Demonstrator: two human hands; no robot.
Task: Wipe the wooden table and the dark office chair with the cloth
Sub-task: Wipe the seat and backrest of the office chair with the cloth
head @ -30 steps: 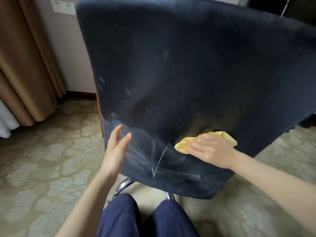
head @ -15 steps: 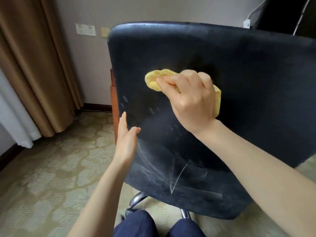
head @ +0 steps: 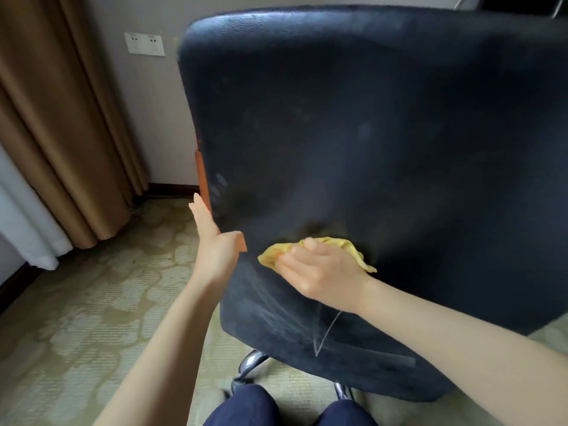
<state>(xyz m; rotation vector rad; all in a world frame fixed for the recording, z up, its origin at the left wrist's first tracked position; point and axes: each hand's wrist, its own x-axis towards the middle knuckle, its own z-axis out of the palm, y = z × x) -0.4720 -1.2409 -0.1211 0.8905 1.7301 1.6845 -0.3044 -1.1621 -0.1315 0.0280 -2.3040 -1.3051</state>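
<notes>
Lower now, right hand (head: 321, 270) clutches cloth (head: 345, 245) against chair (head: 368, 133); left hand (head: 215, 249), outstretched, seemingly touches it.

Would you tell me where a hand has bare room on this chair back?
The wide upper stretch of the dark office chair back, above the yellow cloth, is bare. So is the patterned carpet between the brown curtain and chair. Crowded: lower left, where the left hand rests on the edge beside the right hand holding the cloth.
</notes>
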